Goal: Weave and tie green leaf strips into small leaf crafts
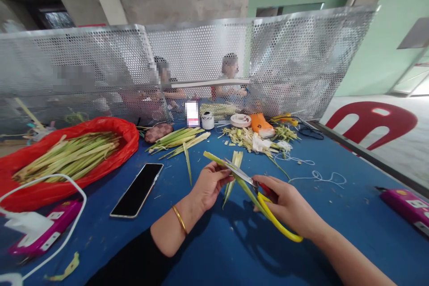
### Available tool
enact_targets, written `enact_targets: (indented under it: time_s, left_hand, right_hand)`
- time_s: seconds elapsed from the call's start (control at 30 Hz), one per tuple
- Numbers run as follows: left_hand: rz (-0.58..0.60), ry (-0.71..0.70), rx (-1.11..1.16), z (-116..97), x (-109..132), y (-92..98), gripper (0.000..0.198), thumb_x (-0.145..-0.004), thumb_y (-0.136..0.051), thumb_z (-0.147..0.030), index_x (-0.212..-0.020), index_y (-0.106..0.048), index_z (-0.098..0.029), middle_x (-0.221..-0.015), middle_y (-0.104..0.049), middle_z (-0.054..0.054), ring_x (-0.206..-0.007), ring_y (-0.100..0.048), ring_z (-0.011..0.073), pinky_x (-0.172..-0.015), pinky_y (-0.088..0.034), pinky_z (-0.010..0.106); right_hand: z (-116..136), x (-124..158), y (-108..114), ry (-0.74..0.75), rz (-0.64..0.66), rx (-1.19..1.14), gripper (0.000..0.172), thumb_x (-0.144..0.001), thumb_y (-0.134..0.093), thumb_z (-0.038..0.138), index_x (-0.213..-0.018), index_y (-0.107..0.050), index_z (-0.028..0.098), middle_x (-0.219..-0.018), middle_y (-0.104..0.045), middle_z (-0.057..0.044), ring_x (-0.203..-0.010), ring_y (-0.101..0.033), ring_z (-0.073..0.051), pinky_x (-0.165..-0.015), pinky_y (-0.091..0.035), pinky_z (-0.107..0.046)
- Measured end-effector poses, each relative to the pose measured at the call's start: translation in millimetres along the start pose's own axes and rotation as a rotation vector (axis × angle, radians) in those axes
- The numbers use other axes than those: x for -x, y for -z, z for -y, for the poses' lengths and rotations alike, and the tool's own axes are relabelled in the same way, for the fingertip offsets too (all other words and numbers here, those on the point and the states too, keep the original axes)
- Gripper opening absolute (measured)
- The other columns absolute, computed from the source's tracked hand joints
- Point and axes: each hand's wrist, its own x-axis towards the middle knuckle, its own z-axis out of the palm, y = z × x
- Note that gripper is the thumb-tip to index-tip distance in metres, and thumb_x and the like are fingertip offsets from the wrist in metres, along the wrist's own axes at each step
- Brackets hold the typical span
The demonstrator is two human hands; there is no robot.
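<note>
My left hand [212,183] pinches a long green leaf strip [246,191] between thumb and fingers. A pair of scissors [268,208] with yellow and red handles is gripped in my right hand [288,203]. Their blades lie along the strip, close to my left fingertips; whether they cut into it I cannot tell. Beneath, another pale leaf strip [237,161] rests on the blue table [201,259], partly hidden by my left hand and the held strip. A narrow leaf piece [187,163] lies left of my left hand.
A red bag [129,136] of leaf strips and a phone [137,190] lie left. Behind are a leaf bundle [181,138], a tape roll [240,120], scraps [241,138] and an orange packet [261,125]. Purple power strips flank the table. People sit beyond a perforated metal screen [201,44].
</note>
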Motion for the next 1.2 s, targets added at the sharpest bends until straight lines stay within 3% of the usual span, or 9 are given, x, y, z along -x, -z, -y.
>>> enact_targets:
  time_s: [0.23,0.53,0.77,1.0,1.2]
  left_hand:
    - [0.042,-0.004,0.006,-3.0,1.8,-0.9,0.021,-0.060,-0.078,-0.008,-0.078,-0.067,-0.012,-0.075,-0.066,0.001,-0.069,-0.064,0.0115,-0.065,-0.056,0.022]
    - [0.029,-0.109,-0.053,-2.7,-0.4,0.9,0.022,-0.065,-0.080,-0.024,-0.077,-0.066,-0.012,-0.075,-0.067,0.003,-0.068,-0.064,0.0126,-0.064,-0.056,0.024]
    - [-0.015,-0.058,-0.025,-1.8,-0.6,-0.8,0.022,-0.063,-0.082,-0.021,-0.075,-0.067,-0.012,-0.074,-0.067,0.003,-0.067,-0.065,0.0124,-0.063,-0.055,0.023]
    - [-0.043,-0.018,0.004,-0.9,0.8,-2.5,0.018,-0.064,-0.082,-0.018,-0.072,-0.066,-0.012,-0.072,-0.068,0.003,-0.064,-0.065,0.0112,-0.060,-0.055,0.020]
    - [-0.030,-0.023,0.018,-0.4,0.9,-2.1,0.016,-0.066,-0.079,-0.016,-0.075,-0.066,-0.012,-0.074,-0.068,0.003,-0.066,-0.065,0.0124,-0.062,-0.056,0.022]
  right_hand:
    - [-1.9,0.2,0.1,0.002,0.009,0.019,0.045,-0.079,-0.065,0.042,-0.120,-0.061,0.025,-0.098,-0.067,-0.006,-0.081,-0.061,-0.021,-0.075,-0.050,-0.032]
    - [-3.2,-0.5,-1.5,-0.012,0.007,0.045,0.044,-0.079,-0.065,0.044,-0.118,-0.061,0.024,-0.100,-0.067,-0.006,-0.085,-0.062,-0.022,-0.078,-0.050,-0.032]
    - [-1.2,-1.4,-5.9,-0.036,0.032,0.011,0.047,-0.078,-0.065,0.042,-0.122,-0.057,0.024,-0.105,-0.066,-0.006,-0.089,-0.062,-0.022,-0.082,-0.049,-0.033]
    - [1.8,-0.6,-5.8,-0.002,-0.022,0.031,0.042,-0.080,-0.062,0.041,-0.118,-0.062,0.024,-0.092,-0.069,-0.005,-0.079,-0.063,-0.021,-0.072,-0.050,-0.029]
    - [2.6,-0.6,-4.9,-0.001,-0.014,0.024,0.039,-0.082,-0.060,0.042,-0.117,-0.064,0.024,-0.090,-0.070,-0.005,-0.080,-0.062,-0.021,-0.073,-0.050,-0.028]
